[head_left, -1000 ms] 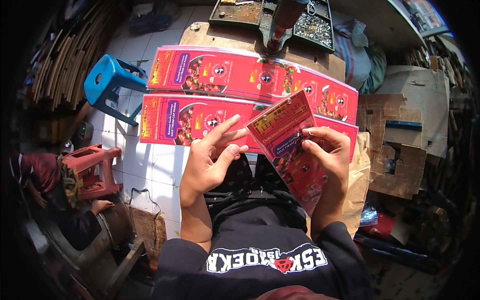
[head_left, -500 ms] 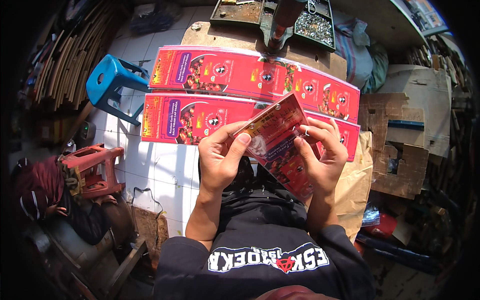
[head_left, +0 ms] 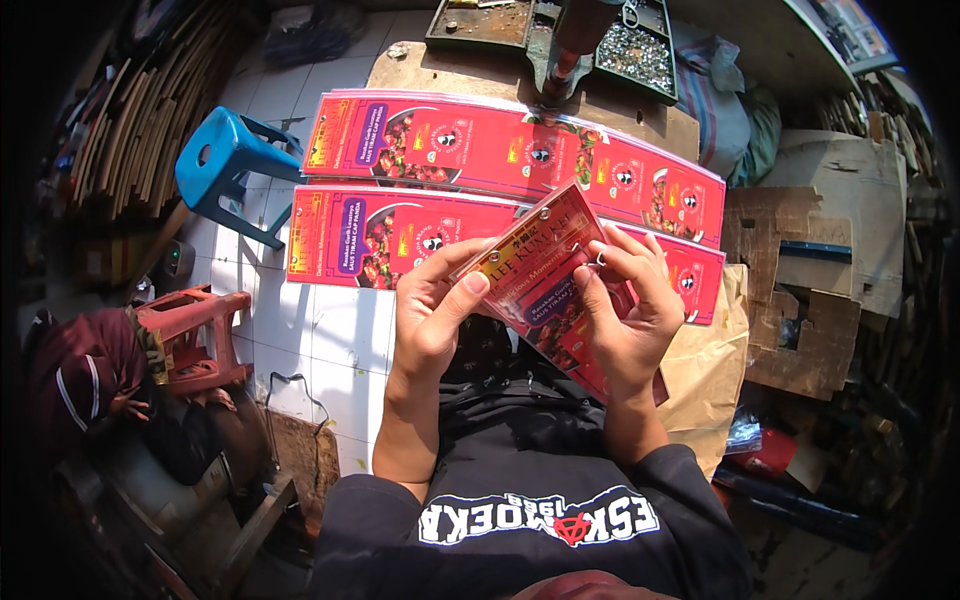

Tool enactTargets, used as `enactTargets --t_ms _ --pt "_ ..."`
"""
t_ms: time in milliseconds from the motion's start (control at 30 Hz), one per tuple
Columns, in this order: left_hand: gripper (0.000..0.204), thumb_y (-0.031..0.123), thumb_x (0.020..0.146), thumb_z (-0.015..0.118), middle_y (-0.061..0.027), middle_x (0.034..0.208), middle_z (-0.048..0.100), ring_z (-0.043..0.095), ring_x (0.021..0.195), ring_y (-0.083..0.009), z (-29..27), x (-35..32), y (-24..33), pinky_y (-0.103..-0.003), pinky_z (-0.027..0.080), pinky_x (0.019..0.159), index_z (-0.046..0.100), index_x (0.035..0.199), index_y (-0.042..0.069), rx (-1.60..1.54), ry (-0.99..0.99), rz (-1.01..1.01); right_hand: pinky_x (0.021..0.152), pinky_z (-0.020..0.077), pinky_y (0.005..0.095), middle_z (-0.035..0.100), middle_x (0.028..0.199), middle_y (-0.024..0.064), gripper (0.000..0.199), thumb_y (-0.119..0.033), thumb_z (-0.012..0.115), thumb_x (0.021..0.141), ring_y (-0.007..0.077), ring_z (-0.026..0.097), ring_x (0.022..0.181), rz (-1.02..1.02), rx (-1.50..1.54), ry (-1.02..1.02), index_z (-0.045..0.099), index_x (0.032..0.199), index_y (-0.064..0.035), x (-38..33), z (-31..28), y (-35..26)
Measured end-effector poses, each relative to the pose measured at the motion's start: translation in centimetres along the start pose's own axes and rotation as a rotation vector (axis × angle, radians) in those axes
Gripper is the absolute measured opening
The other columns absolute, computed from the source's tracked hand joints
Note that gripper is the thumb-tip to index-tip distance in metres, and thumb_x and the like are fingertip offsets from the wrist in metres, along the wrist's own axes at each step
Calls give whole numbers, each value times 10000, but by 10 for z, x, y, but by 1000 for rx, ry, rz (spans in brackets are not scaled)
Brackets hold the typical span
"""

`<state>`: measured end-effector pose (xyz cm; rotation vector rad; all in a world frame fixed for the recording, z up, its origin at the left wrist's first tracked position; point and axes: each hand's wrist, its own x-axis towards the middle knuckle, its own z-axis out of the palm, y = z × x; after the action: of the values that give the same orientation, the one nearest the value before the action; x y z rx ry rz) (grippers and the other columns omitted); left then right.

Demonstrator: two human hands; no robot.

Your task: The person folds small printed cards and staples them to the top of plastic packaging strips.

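Note:
My left hand point(head_left: 432, 312) pinches the edge of a glossy red printed panel point(head_left: 560, 335), thumb on top and fingers behind. The panel slants from upper left to lower right above my lap, and a round metal eyelet point(head_left: 545, 213) shows near its far end. Over its right edge, the thumb and index finger of my right hand point(head_left: 632, 312) are closed on a small pale ring-like piece point(head_left: 599, 257). Whether that piece is fastened to the panel I cannot tell. Beyond my hands, two rows of similar red panels point(head_left: 480, 150) lie on the wooden bench point(head_left: 400, 72).
A dark press-like tool point(head_left: 575, 50) stands at the far bench edge beside a tray of small metal parts point(head_left: 640, 55). Brown paper point(head_left: 705, 365) and cardboard point(head_left: 790, 290) are at right. A blue stool point(head_left: 215, 160), a red stool point(head_left: 195, 340) and another person point(head_left: 95, 375) are at left.
My right hand has shifted slightly left along the panel, and the pale ring-like piece now shows more plainly at its fingertips. The panel's tilt has changed a little. My left hand keeps its grip.

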<state>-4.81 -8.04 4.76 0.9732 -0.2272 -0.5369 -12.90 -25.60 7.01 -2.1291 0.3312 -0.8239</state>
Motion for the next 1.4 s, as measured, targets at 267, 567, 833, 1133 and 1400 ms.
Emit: enactTargets --t_ms 267,567,833,1133,1400 --pt "426 136 917 636 -207 1164 644 654 1033 -236 -9 0 5 -367 564 847 532 1265 -87 -1 -81 12 741 524 230 705 902 75 230 77 706 809 95 661 829 520 569 -294 686 1036 45 -10 -30 35" --pt "580 402 927 630 -171 1026 632 629 1023 -249 -23 -3 7 -352 479 912 582 1181 -118 -27 -295 35 750 555 249 695 946 98 244 91 693 820 130 676 836 574 747 -332 668 1061 58 -17 -37 45" --pt "167 78 926 615 -129 942 648 607 874 -157 -31 -2 14 -278 468 798 645 1001 -69 66 -234 16 780 565 266 695 975 119 233 90 683 829 142 677 864 591 737 -367 663 1061 74 -19 -31 37" --pt "85 14 869 607 -104 880 613 563 790 -121 -42 -7 28 -257 452 718 614 922 -52 226 -253 23 773 552 242 697 950 101 206 68 698 827 122 672 863 552 716 -419 688 1032 60 -22 -24 33" --pt "168 156 877 584 -53 802 538 475 720 -98 -39 -5 25 -249 396 666 541 862 -6 239 -314 35 748 538 228 688 916 87 194 64 702 824 102 659 838 553 711 -429 693 1017 59 -22 -21 30"
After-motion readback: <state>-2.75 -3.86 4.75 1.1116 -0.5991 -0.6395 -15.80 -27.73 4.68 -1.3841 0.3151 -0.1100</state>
